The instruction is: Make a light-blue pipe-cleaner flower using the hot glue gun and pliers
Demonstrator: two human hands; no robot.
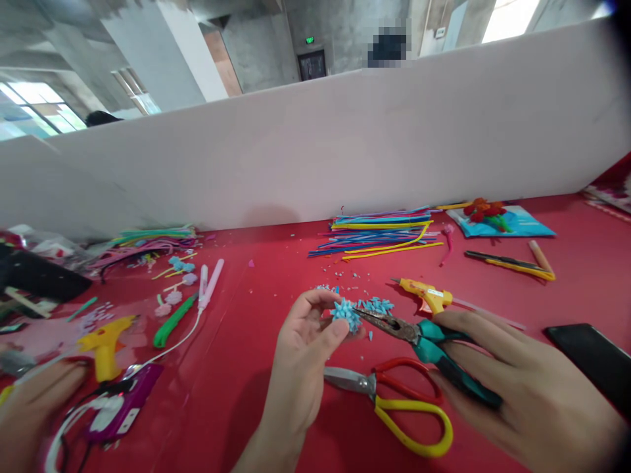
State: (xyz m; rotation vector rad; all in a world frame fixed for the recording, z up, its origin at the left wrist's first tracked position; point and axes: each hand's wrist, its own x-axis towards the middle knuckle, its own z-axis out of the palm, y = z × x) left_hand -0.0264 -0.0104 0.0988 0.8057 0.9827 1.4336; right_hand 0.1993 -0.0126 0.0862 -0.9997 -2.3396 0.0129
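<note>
My right hand (522,387), nearest, is wrapped round teal-handled rusty steel pliers (424,341); my left hand (305,348) pinches a small fuzzy light-blue pompom (346,314) at the plier tips. One red-and-yellow-handled pair of scissors (399,404) lies just below (bare red tabletop (266,276) beyond). I count two yellow glue guns (426,293).

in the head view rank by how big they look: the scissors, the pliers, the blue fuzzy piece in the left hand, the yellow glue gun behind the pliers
1. pliers and scissors: look about alike, so no ranking between them
2. yellow glue gun, though it lies farther from the camera
3. blue fuzzy piece, pinched in the left hand
</note>
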